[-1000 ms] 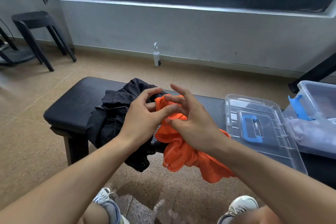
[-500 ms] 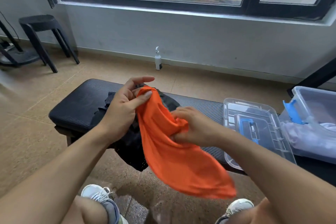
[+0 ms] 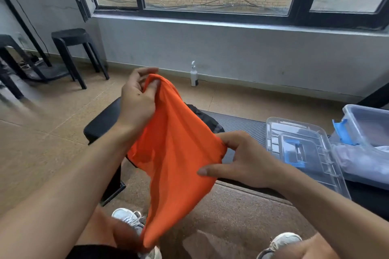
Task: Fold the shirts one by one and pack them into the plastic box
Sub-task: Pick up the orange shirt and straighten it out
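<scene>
The orange shirt (image 3: pixel 174 153) hangs in the air in front of the person, above the near edge of the black padded desk (image 3: pixel 242 124) and well clear of its surface. The left hand (image 3: pixel 136 101) holds the topmost bunch of cloth, its fingers (image 3: pixel 154 85) and thumb pinched together on a fold of the fabric. The right hand (image 3: pixel 246 162) takes a lower edge out to the side, thumb and curled fingers clamped on the cloth, while the forefinger lies straight along it.

The fabric looks thin, light and limp: it drapes in long soft folds and its free end drops down toward the shoes. It will not keep a shape by itself, so my judgement is that it needs spreading flat before any fold will stay. The best places to take hold are probably the shoulder seams or the hem corners, though I cannot tell from this crumpled view which part each hand has.

A dark shirt (image 3: pixel 208 120) lies heaped on the desk behind the orange one. To the right lies the clear lid (image 3: pixel 305 149) with its blue handle, and past it the open plastic box (image 3: pixel 366 130), which seems to have pale cloth in it already.
</scene>
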`<state>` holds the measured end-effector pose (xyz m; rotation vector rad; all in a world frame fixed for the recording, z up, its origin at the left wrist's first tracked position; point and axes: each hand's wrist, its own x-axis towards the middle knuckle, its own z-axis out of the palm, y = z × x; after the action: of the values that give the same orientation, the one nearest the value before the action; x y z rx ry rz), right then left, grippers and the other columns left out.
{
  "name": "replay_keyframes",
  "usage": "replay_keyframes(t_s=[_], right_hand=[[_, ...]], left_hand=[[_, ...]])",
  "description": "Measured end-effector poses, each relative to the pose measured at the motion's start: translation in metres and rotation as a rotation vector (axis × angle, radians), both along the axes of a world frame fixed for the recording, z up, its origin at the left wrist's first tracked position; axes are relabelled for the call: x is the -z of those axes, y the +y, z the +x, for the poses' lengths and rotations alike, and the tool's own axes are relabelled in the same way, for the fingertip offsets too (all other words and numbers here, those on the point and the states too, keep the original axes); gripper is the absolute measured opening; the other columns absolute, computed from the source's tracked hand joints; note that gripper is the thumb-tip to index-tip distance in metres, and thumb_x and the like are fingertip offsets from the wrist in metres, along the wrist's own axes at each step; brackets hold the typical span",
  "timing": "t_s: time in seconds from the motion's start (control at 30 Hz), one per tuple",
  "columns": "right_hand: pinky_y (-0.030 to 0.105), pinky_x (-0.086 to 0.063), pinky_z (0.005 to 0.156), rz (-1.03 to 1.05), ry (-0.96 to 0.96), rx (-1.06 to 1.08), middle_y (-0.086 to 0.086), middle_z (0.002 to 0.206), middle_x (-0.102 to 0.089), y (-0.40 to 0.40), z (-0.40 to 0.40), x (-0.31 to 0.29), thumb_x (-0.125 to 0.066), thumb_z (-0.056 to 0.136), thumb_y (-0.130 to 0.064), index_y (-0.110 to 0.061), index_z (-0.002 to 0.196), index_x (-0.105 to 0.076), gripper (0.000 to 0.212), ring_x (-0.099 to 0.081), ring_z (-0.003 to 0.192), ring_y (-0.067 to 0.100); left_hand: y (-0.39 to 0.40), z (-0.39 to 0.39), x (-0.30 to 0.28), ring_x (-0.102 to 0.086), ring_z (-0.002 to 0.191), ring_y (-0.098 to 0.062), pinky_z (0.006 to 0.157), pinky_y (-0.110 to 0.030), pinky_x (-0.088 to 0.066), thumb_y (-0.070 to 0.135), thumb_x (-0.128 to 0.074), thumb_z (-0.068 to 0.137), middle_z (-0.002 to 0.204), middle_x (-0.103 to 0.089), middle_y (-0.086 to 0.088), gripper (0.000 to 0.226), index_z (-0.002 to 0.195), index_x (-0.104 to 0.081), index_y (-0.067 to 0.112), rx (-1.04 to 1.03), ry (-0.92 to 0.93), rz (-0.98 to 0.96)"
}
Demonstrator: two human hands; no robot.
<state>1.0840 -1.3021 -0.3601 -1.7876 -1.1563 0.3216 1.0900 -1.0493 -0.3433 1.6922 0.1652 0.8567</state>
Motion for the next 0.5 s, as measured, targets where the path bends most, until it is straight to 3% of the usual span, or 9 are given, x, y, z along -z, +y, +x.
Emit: replay_keyframes(t_s=[0.1,0.2,0.33,0.4,0.5], right_hand=[[0.023,-0.048,0.071,-0.002,-0.126,0.106,-0.015,0.070,-0.062,-0.014,0.000,-0.008,-0.085,0.077,-0.034,-0.030,0.073,-0.063,0.023,-0.058,0.068,0.005],[0.039,-0.048,0.070,0.078,-0.241,0.234,-0.002,0.071,-0.061,-0.030,0.007,-0.022,-0.082,0.075,-0.045,-0.018,0.074,-0.063,0.034,-0.057,0.070,0.017],[0.052,-0.047,0.076,0.119,-0.257,0.169,0.004,0.078,-0.064,-0.056,0.014,-0.043,-0.078,0.079,-0.051,-0.012,0.076,-0.067,0.041,-0.060,0.080,0.030],[0.051,-0.047,0.081,0.080,-0.243,0.095,0.005,0.083,-0.065,-0.067,0.011,-0.056,-0.075,0.082,-0.052,-0.017,0.078,-0.069,0.035,-0.059,0.088,0.032],[0.035,-0.050,0.085,0.004,-0.174,0.073,-0.002,0.095,-0.066,-0.079,0.006,-0.073,-0.068,0.084,-0.059,-0.032,0.077,-0.069,0.028,-0.061,0.096,0.025]], left_hand=[[0.022,0.009,-0.005,-0.060,0.078,-0.003,0.070,-0.014,-0.047,0.009,-0.057,0.100,0.093,-0.066,0.001,0.019,0.113,-0.063,0.020,0.020,0.057,-0.037],[0.042,0.018,-0.002,-0.059,0.070,0.003,0.063,-0.012,-0.046,0.010,-0.060,0.099,0.088,-0.066,0.005,0.015,0.104,-0.067,0.022,0.024,0.147,-0.035],[0.048,0.022,0.007,-0.062,0.063,0.004,0.063,-0.013,-0.048,0.005,-0.064,0.095,0.081,-0.068,0.005,0.018,0.091,-0.067,0.022,0.181,0.275,-0.094],[0.044,0.021,0.010,-0.061,0.060,0.000,0.061,-0.015,-0.049,0.005,-0.065,0.094,0.074,-0.070,0.007,0.017,0.089,-0.068,0.021,0.283,0.316,-0.138],[0.032,0.020,0.011,-0.063,0.059,-0.002,0.057,-0.015,-0.052,0.004,-0.063,0.094,0.071,-0.071,0.007,0.015,0.091,-0.066,0.017,0.400,0.332,-0.255]])
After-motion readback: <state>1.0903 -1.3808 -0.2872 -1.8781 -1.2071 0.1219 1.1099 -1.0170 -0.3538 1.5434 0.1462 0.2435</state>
